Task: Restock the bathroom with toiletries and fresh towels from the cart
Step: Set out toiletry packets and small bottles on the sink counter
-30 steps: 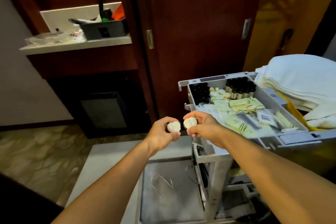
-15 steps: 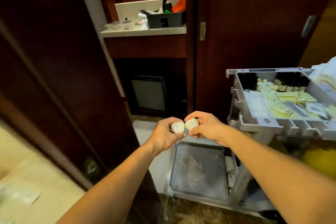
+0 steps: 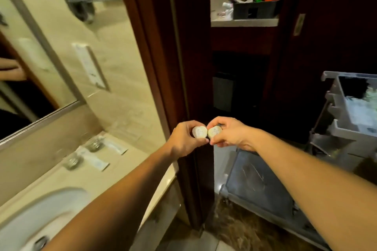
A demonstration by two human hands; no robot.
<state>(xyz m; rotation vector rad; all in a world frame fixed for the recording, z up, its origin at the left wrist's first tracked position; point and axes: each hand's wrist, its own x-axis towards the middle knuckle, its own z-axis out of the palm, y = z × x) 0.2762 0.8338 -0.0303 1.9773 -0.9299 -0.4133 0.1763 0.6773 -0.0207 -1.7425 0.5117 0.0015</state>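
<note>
Head view, left hand: the left hand (image 3: 184, 140) pinches a small pale disc, the left soap (image 3: 199, 132), thumb and fingers curled round its rim
Head view, right hand: the right hand (image 3: 229, 135) pinches a matching disc, the right soap (image 3: 214, 131), in the same way; the two discs touch edge to edge
Location: both soaps are held in the air in front of the dark wooden door frame (image 3: 163, 67), between the cart (image 3: 334, 120) on the right and the vanity counter (image 3: 130, 161) on the left
Handling estimate: each soap looks light, stiff and compact; likely wrapped, so perhaps a little slick; a rim pinch as now should suit, flat faces left free for setting down
Shapes, materials: soaps round and flat, off-white with faint marking, unreadable; counter smooth pale stone with a white basin (image 3: 40, 216); flat white sachets (image 3: 98, 162) lie near two blurred shiny round items, kind unclear
Surroundings: mirror (image 3: 24, 67) with metal frame, beige tiled wall, grey plastic cart tray, contents blurred
Step judged: carrying soaps toward the counter, not yet placed
</note>
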